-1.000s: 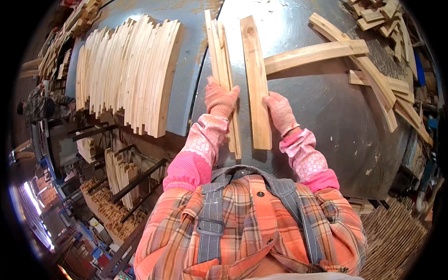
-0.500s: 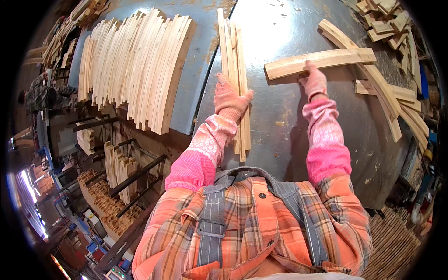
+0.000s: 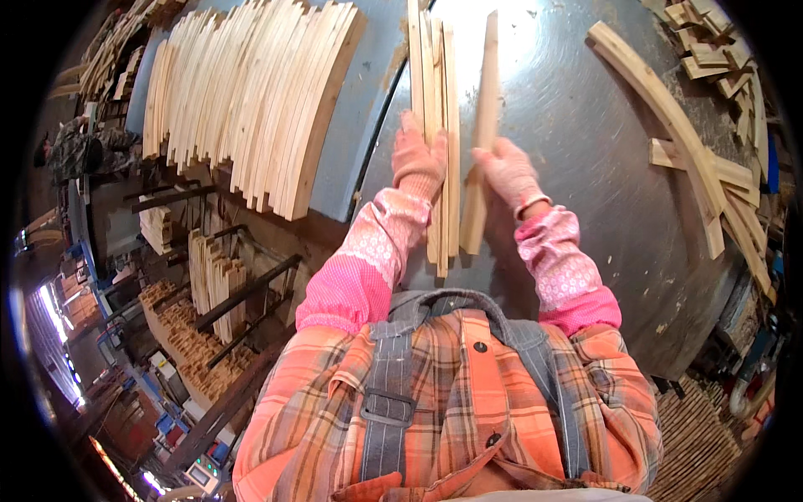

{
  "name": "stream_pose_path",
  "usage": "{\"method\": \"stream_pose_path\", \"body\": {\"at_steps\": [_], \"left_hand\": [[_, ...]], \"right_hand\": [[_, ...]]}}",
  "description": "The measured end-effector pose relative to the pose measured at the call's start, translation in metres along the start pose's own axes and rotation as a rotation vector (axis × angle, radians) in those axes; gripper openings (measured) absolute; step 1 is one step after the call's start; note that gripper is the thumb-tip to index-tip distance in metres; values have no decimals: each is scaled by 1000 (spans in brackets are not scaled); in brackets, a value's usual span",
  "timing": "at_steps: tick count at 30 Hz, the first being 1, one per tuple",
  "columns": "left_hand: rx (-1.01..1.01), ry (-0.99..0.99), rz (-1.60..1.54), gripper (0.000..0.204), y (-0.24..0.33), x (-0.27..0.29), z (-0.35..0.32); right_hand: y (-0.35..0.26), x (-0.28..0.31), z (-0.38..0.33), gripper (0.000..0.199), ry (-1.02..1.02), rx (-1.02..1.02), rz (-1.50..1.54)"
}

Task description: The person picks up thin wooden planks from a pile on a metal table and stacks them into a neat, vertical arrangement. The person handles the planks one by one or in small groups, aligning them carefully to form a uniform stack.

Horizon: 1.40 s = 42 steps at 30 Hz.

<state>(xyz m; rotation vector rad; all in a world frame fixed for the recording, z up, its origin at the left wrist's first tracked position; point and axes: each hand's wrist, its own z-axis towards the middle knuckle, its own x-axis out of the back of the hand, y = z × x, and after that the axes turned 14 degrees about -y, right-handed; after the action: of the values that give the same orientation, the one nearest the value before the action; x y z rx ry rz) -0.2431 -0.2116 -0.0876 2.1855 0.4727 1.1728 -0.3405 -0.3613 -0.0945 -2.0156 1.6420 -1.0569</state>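
Observation:
My left hand (image 3: pixel 418 155), in a pinkish glove, lies with its fingers stretched out over a small group of wooden slats (image 3: pixel 437 217) standing side by side on the metal table. Just right of that group, a single wooden slat (image 3: pixel 482 109) stands lengthwise, slightly blurred. My right hand (image 3: pixel 511 174) grips this slat from its right side, thumb and fingers closed on it; part of the grip is hidden. A narrow gap separates the slat from the group.
At the left, a long row of curved slats (image 3: pixel 242 109) stands packed together on the table (image 3: pixel 569 201). Several loose curved slats (image 3: pixel 669 109) cross each other at the right. Wood offcuts (image 3: pixel 711 50) are heaped at the far right. Metal rails (image 3: pixel 251 293) and stacked wood lie at the lower left.
My right hand has brought the slat from the right toward the group and turned it from crosswise to lengthwise. My left hand stays on the group.

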Motion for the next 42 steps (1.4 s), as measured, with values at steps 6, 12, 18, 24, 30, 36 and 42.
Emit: {"method": "stream_pose_path", "body": {"at_steps": [6, 12, 18, 24, 30, 36, 42], "left_hand": [[-15, -30, -262, 50, -27, -5, 9], [-33, -43, -457, 49, -44, -9, 20], [0, -42, -286, 51, -45, -11, 23], [21, 10, -12, 49, -36, -8, 21], [-151, -249, -477, 43, -51, 11, 23], [23, -329, -608, 44, -59, 22, 26], [12, -333, -713, 44, -46, 26, 22]], "right_hand": [[-19, -32, 5, 83, -172, 14, 29], [-8, -22, 1, 63, -118, 81, 194], [18, -22, -8, 43, -57, 63, 547], [24, -18, -22, 40, 31, 75, 606], [11, -17, -34, 45, 118, -18, 251], [14, -31, -26, 48, 173, -98, 148], [9, -49, -19, 51, 225, -123, 218]]}}
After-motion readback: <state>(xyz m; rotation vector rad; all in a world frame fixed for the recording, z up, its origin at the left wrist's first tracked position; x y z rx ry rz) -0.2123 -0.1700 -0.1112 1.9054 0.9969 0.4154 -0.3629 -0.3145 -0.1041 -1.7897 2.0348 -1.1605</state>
